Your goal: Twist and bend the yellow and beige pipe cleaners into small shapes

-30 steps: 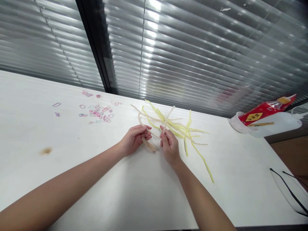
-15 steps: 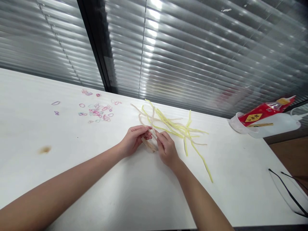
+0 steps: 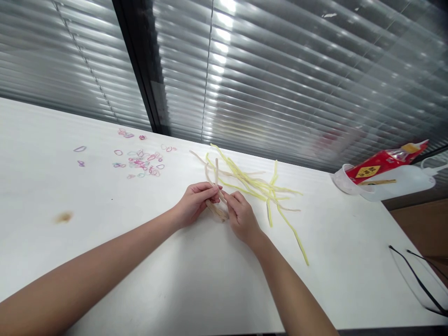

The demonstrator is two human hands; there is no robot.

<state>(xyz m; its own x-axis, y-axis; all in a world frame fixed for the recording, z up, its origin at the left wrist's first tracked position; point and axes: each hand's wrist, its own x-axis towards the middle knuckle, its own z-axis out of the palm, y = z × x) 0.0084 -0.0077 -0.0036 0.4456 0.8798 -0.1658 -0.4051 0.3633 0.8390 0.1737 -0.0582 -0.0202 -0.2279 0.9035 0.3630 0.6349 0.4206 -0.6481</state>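
Observation:
Beige pipe cleaners (image 3: 217, 173) are pinched between my two hands, bent so that two lengths stick up and a folded bunch hangs below. My left hand (image 3: 196, 203) grips them with thumb and fingertips. Close beside it, my right hand (image 3: 241, 213) is closed on the same pipe cleaners at their right side; its fingertips partly hide them. Just beyond my hands lies a loose pile of yellow pipe cleaners (image 3: 241, 173), with a few beige ones crossing among them.
Small coloured rubber bands (image 3: 140, 162) lie scattered on the white table (image 3: 140, 261) at the left. At the far right are a clear plastic cup (image 3: 341, 181), a red pouch (image 3: 371, 167), a white squeeze bottle (image 3: 409, 182) and black-framed glasses (image 3: 420, 284). Blinds line the back.
The upright beige length has tilted and shifted a little left toward my left fingertips. My right fingers have moved slightly; both hands stay in place.

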